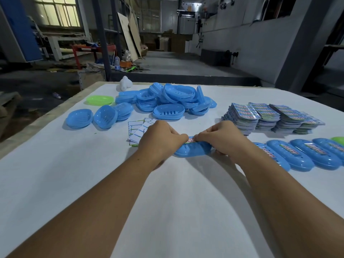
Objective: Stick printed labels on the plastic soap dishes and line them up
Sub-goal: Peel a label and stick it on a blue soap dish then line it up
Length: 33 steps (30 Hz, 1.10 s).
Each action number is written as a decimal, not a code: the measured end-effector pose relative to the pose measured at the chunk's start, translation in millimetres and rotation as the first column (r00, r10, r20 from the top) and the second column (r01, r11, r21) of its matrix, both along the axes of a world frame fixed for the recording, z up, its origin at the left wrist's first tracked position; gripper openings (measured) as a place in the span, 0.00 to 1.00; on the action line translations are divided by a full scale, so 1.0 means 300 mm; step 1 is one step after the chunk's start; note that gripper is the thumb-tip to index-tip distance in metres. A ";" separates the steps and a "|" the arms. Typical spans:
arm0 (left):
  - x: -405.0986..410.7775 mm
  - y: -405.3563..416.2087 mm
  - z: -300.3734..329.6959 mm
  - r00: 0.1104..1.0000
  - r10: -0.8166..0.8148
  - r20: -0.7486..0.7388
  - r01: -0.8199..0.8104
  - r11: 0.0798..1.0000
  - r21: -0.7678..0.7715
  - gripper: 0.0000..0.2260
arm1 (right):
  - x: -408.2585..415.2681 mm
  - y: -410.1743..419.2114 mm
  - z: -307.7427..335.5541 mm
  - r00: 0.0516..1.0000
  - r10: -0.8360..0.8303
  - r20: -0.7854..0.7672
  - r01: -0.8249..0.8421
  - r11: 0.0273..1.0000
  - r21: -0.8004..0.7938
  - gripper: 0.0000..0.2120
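Note:
A blue soap dish (193, 148) lies upside down on the white table in front of me. My left hand (161, 139) grips its left end and my right hand (221, 136) grips its right end. Both thumbs press a printed label (191, 140) onto the dish's top; only a small red and white bit of the label shows between the fingers. To the right, a row of labelled blue dishes (305, 155) lies side by side. A pile of unlabelled blue dishes (167, 101) sits at the back of the table.
Stacks of printed labels (270, 117) stand at the right back. Peeled backing papers (138, 132) lie left of my left hand. Loose blue dishes (96, 117), a green dish (99, 100) and a white object (125, 83) sit at the left back. Another green dish (338, 140) shows at the right edge.

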State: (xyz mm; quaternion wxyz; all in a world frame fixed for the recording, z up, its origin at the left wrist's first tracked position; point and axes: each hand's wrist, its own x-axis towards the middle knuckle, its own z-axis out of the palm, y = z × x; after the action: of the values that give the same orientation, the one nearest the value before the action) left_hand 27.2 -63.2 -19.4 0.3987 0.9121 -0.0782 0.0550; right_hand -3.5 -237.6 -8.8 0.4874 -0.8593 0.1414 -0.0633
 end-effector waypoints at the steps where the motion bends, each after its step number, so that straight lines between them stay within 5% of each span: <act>1: 0.003 -0.001 -0.001 1.000 0.005 0.001 -0.005 1.000 0.007 0.12 | -0.001 0.000 0.001 1.000 0.006 -0.003 -0.006 1.000 -0.006 0.13; 12: 0.002 -0.024 0.011 0.986 0.015 0.167 -0.070 0.942 0.328 0.14 | 0.002 0.016 -0.002 1.000 0.011 0.026 -0.004 0.969 -0.247 0.10; 16: 0.006 -0.008 0.007 0.976 0.007 0.220 -0.090 0.924 0.371 0.16 | -0.007 0.010 0.006 0.998 -0.012 0.061 0.030 0.955 -0.294 0.23; 21: 0.018 0.028 -0.008 0.993 0.031 0.116 -0.051 0.983 0.176 0.16 | -0.023 0.027 0.005 0.957 0.265 0.116 -0.203 0.901 -0.383 0.22; 25: 0.032 0.048 -0.002 0.961 0.127 0.246 -0.168 0.974 0.153 0.15 | -0.051 0.047 0.021 0.886 0.464 -0.002 -0.414 0.788 -0.455 0.25; 29: 0.040 0.051 -0.015 0.945 0.138 0.297 -0.209 0.953 0.221 0.16 | -0.073 0.005 0.036 0.955 0.269 -0.125 -0.277 0.655 -0.703 0.25; 33: 0.055 0.052 -0.028 0.949 0.146 0.279 -0.213 0.951 0.224 0.15 | -0.101 -0.074 0.068 0.966 0.028 -0.258 -0.221 0.611 -0.760 0.28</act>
State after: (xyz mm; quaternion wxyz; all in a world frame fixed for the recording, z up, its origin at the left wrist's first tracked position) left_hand 43.6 -47.7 -27.7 0.2595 0.9434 -0.0520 0.1998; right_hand -33.8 -259.8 11.6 0.0485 -0.9945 0.0923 0.0110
